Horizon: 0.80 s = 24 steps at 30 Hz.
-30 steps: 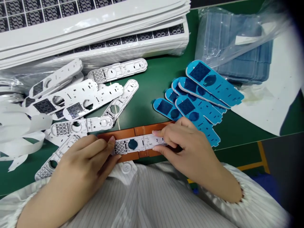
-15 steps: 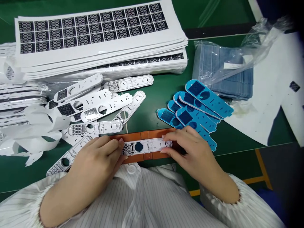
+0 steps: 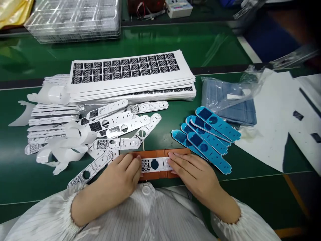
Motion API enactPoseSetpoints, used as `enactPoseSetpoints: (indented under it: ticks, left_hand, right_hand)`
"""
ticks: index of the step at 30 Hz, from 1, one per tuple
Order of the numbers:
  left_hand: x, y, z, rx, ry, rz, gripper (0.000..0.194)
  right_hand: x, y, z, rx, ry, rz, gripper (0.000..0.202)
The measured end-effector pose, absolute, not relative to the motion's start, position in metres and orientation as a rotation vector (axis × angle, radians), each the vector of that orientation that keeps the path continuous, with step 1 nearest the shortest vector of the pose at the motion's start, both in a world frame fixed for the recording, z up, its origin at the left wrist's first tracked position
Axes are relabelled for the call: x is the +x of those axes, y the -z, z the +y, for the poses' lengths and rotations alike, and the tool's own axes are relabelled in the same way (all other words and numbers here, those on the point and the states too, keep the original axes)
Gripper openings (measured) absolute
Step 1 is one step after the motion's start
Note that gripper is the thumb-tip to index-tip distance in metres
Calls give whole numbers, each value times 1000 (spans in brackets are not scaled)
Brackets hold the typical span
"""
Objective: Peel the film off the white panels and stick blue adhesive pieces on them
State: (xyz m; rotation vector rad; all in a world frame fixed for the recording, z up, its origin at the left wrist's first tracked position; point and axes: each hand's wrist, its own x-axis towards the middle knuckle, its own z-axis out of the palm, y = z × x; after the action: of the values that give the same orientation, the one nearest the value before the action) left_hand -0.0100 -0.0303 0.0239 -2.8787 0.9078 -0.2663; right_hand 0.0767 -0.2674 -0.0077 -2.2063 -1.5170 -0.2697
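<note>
A long white plastic panel (image 3: 162,163) with digit-shaped cutouts and a round hole lies in a brown-orange holder (image 3: 156,153) at the table's front edge. At its left end, my left hand (image 3: 120,175) is closed with curled fingers, thumb and forefinger on the panel's end. My right hand (image 3: 194,170) rests over the other end, fingers stretched out flat and covering that part of the panel. Just beyond it lies a fanned pile of blue-faced panels (image 3: 217,124). Several loose white panels (image 3: 117,144) are scattered beyond my left hand.
A stack of printed sheets (image 3: 125,83) lies behind the panels. Curled peeled film (image 3: 66,145) is at left beside stacked white panels (image 3: 54,113). A bag of blue pieces (image 3: 225,100) and white sheets (image 3: 265,134) are at right. Clear trays (image 3: 75,20) stand at the back.
The camera view has tilted up, bringing the trays at the back into sight. My right hand has gone from pinching the panel's right end to lying flat over it.
</note>
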Motion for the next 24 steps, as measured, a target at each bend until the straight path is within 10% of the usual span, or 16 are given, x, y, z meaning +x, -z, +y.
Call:
enactPoseSetpoints:
  ticks: [24]
  left_hand:
    - [-3,1,-49,-3451,678,570,24]
  right_hand:
    - [145,2,-316,-2719,667,-502,22]
